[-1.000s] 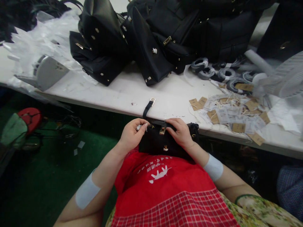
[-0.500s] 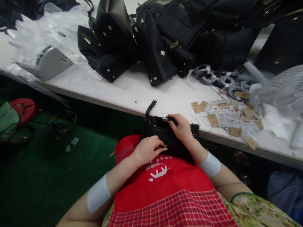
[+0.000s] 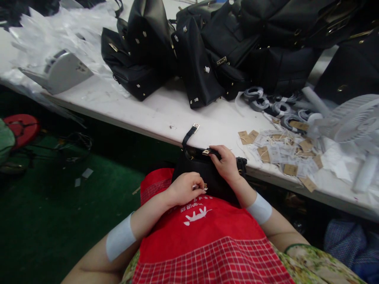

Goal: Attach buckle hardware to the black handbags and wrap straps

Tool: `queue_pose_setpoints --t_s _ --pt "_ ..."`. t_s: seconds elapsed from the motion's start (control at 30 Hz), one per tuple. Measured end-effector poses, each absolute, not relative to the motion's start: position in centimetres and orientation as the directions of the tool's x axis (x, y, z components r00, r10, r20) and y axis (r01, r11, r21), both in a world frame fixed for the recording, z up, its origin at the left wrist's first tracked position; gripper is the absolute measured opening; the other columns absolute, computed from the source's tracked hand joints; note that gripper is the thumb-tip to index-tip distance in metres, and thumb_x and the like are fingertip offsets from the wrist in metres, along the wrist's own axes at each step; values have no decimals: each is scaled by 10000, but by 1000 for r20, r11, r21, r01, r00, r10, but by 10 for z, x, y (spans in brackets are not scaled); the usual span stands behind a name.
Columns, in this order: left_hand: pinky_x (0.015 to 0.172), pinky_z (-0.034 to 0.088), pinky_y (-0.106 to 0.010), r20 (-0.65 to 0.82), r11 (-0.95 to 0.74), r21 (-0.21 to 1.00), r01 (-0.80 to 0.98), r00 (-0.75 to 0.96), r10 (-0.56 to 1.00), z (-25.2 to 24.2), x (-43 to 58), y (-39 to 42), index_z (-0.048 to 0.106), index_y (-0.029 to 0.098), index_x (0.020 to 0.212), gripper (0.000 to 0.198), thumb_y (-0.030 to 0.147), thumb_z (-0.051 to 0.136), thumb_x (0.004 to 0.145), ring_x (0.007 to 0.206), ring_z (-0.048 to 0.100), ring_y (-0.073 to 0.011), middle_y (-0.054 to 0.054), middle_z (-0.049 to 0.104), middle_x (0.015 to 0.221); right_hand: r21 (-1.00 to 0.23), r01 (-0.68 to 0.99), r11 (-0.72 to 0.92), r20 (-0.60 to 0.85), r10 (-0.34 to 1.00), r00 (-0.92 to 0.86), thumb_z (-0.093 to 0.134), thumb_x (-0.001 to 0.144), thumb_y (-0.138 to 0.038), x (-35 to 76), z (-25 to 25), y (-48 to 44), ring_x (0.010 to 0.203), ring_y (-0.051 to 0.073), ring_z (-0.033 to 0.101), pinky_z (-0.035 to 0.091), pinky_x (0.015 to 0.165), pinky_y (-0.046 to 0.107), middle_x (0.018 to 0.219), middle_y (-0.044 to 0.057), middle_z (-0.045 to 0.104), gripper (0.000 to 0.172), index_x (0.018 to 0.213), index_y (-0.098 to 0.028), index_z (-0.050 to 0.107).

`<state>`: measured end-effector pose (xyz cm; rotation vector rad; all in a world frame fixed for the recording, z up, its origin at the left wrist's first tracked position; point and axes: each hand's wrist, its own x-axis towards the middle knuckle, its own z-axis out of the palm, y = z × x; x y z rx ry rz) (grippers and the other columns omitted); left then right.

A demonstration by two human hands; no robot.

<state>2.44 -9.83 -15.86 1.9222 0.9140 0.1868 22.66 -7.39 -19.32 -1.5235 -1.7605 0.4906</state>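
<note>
A black handbag (image 3: 189,167) rests between my lap and the table's front edge, its top partly open. My right hand (image 3: 225,163) pinches the bag's black strap tab, which ends in a gold metal clasp (image 3: 206,152). Close to my apron, my left hand (image 3: 187,188) is closed with bent fingers beside a small gold fitting (image 3: 205,186) on the bag's front. Something small and pale shows in those fingers, too small to name. A black strap with a metal buckle (image 3: 195,127) extends from the bag onto the table.
More black handbags (image 3: 195,63) crowd the back of the white table (image 3: 154,110). Paper tags (image 3: 265,154), rolled grey straps (image 3: 281,107) and a white fan (image 3: 355,118) lie to the right. A grey tape dispenser (image 3: 66,73) and clear plastic wrapping (image 3: 59,31) occupy the left.
My left hand has drawn slightly off the gold fitting on the bag's front, its fingers now more curled. My right hand keeps its hold on the strap tab. The view has shifted slightly.
</note>
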Motion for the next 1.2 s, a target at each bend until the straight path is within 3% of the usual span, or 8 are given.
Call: queue_pose_setpoints --t_s 0.13,0.37,0.57,0.77,0.97,1.07,1.13,1.2 --pt "653 435 -239 -251 24 956 292 775 580 -147 17 -102 658 154 707 156 280 723 773 677 550 -132 -12 611 734 -697 679 231 288 957 -29 579 894 -268 227 -193 -73 927 226 647 512 857 359 983 89 695 224 1087 -185 657" --pt "567 410 -227 -306 372 928 10 591 746 -139 -21 -99 489 165 702 242 292 655 822 593 506 -98 -11 565 780 -508 770 386 503 859 -99 570 871 -175 211 -177 -101 1112 264 593 503 960 463 1184 117 643 384 1252 -220 570" --pt "517 395 -194 -308 387 909 -153 379 873 -150 -57 -95 538 160 699 184 229 700 751 538 499 -91 14 563 674 -508 598 620 558 766 -320 588 857 -106 199 -171 -128 1000 199 636 553 879 368 1066 73 695 370 1210 -220 577" --pt "513 368 -193 -332 385 905 -183 262 906 -153 -71 -95 590 154 726 217 338 700 749 525 466 -91 11 554 626 -519 720 460 408 874 -265 601 874 -208 194 -170 -124 1039 242 602 532 904 413 1158 120 642 352 1223 -188 564" --pt "489 257 -179 -285 288 957 -39 71 956 -161 -66 -94 318 178 557 461 273 735 729 496 259 -55 81 325 535 -420 843 338 279 931 -234 667 820 -280 187 -164 -101 1073 310 564 463 965 489 1129 123 649 355 1160 -185 626" --pt "475 237 -183 -290 292 955 -46 44 956 -160 -64 -95 328 188 587 411 249 717 705 493 259 -55 85 334 553 -466 843 269 139 963 -230 677 810 -325 197 -170 -76 991 289 606 498 902 447 1041 113 676 317 1090 -178 653" --pt "450 199 -189 -330 335 937 -97 71 941 -157 -64 -97 401 191 661 307 282 689 719 470 272 -57 86 374 553 -495 841 217 160 975 -157 671 814 -367 210 -173 -57 965 274 623 510 878 427 1020 105 681 329 1083 -179 649" --pt "440 170 -191 -377 384 911 -148 75 923 -155 -66 -98 480 187 783 225 314 661 738 452 282 -64 90 396 531 -468 868 169 302 953 -23 675 804 -412 225 -168 -40 1016 298 610 497 894 460 1079 134 664 414 1131 -164 625"
